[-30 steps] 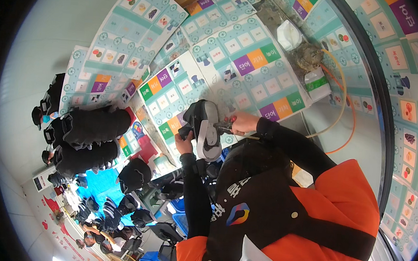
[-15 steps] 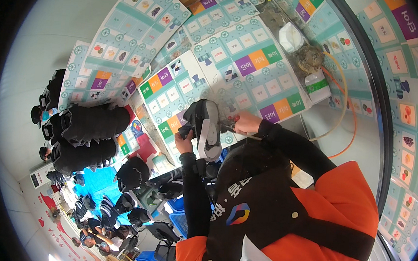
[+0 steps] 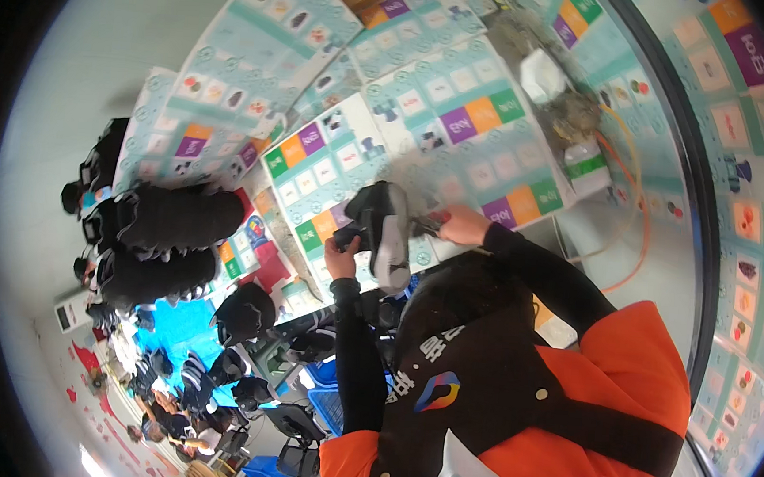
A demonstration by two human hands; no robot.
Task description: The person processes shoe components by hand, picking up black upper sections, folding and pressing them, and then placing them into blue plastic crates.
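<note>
A long, rounded black and light-grey padded piece stands over the near edge of the table in front of me; its exact kind cannot be made out. My left hand is closed on a black part at its left side. To the right of the piece, my right hand is closed round a small red-handled tool, which looks like scissors. The tool's dark end points left, close to the padded piece. Blur hides whether it touches.
Printed sheets cover the table and walls. Large black padded bundles are piled at left, near a blue sheet. White packages and an orange hose are at right. Several people work at lower left.
The whole view has shifted slightly. Both hands keep their hold, and the padded piece has turned a little between them. The tool stays close to its right side.
</note>
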